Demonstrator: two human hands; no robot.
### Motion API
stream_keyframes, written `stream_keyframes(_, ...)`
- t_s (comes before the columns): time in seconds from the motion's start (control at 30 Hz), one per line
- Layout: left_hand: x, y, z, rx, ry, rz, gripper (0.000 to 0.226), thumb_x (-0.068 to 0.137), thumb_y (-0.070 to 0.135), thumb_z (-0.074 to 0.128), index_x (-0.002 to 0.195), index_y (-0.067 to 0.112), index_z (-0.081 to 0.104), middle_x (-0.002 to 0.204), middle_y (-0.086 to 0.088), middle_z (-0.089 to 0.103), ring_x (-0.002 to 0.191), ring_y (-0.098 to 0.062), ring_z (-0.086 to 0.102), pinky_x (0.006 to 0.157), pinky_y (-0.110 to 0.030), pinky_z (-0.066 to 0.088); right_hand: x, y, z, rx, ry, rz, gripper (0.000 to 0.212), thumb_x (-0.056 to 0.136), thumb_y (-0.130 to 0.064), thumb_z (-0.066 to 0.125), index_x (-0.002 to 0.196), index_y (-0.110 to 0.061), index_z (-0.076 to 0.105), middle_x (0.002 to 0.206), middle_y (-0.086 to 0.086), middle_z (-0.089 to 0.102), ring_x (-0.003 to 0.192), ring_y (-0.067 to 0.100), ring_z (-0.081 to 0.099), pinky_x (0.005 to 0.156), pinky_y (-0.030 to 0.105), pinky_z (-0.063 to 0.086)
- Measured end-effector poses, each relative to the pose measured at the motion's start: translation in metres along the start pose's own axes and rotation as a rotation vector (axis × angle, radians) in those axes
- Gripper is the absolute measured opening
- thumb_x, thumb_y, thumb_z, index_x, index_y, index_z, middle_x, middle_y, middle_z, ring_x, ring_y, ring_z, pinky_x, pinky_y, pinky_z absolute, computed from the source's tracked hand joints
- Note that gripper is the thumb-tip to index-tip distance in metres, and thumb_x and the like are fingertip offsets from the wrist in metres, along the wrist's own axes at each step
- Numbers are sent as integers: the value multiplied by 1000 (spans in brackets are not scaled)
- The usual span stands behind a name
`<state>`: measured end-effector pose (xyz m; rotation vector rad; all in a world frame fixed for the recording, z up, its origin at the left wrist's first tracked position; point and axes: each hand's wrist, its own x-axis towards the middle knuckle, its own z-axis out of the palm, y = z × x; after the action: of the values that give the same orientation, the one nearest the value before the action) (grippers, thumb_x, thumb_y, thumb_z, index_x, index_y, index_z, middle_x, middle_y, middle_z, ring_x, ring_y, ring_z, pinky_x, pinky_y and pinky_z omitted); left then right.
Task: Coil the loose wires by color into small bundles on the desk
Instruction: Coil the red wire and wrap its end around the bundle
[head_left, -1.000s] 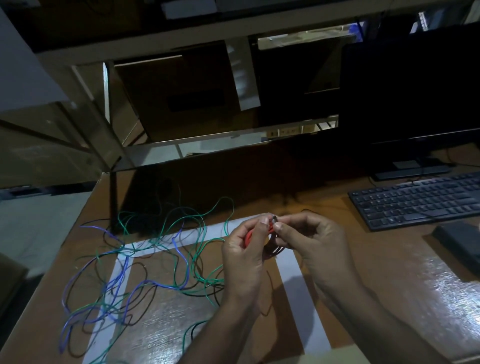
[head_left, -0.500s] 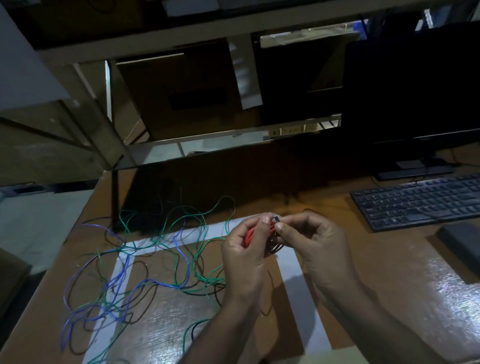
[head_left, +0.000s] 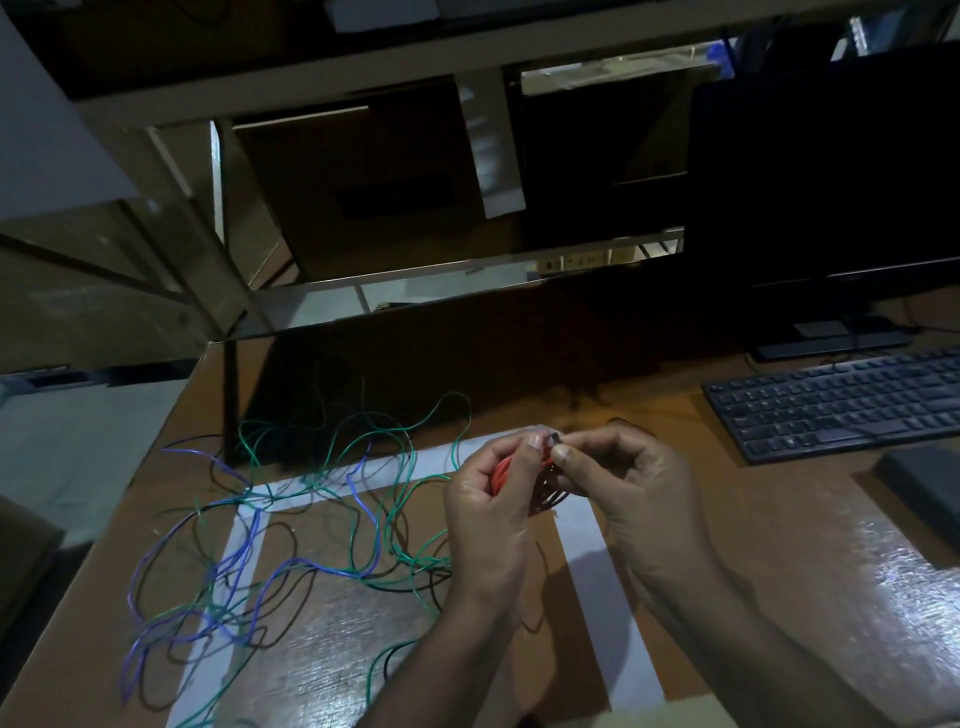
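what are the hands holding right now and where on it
A small red wire coil: the left hand wraps its loops, the right hand pinches the wire's end at the top, above the desk.

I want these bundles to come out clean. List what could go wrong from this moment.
1. The red coil is pinched only between the left hand and the right hand; if either grip slips, the loops may spring open.
2. The green wires, blue wires and black wires lie crossed in one tangle, so pulling one colour could drag or knot the others.
3. Dim light makes the black wires hard to see on the desk.
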<state>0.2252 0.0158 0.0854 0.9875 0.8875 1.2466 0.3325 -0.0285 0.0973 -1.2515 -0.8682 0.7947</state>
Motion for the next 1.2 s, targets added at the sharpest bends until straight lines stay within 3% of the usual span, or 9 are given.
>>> stream_keyframes(0.27, -2, -1, -1, 1, -12, 9, 18, 94, 20, 68, 99, 6, 78, 102, -22, 76, 90, -30, 73, 74, -32, 61, -2, 1, 0, -6, -5, -9, 4, 89, -14, 73, 90, -16, 76, 88, 3, 77, 85, 19, 75, 76, 30, 63)
stream_keyframes(0.5, -3, 1, 2, -38, -21, 14, 23, 86, 27, 71, 95, 7, 78, 96, -19, 77, 84, -25, 73, 74, -34, 61, -2, 0, 0, 6, 13, -19, 3, 89, -12, 75, 90, -14, 76, 88, 7, 77, 86, 23, 75, 82, 43, 63)
stream_keyframes(0.8, -5, 1, 1, -24, -21, 14, 16, 93, 20, 68, 96, 8, 79, 94, -15, 78, 83, -22, 74, 70, -28, 59, -4, -2, -2, -13, 0, -2, 3, 89, -14, 75, 89, -16, 76, 87, 5, 77, 85, 19, 75, 77, 33, 63)
stream_keyframes(1.07, -7, 0, 0, -3, -19, 20, 21, 93, 22, 68, 102, 5, 77, 101, -20, 77, 91, -28, 75, 73, -30, 60, -3, -8, -4, -101, -45, -4, 1, 88, -15, 76, 88, -16, 76, 84, 1, 77, 80, 13, 75, 71, 24, 61)
stream_keyframes(1.2, -7, -4, -3, 19, -31, 20, 19, 98, 18, 65, 104, 5, 77, 105, -19, 77, 97, -35, 74, 77, -33, 61, 2, -12, -7, -159, -94, 36, 3, 89, -15, 76, 86, -16, 77, 79, 2, 76, 76, 14, 74, 71, 26, 62)
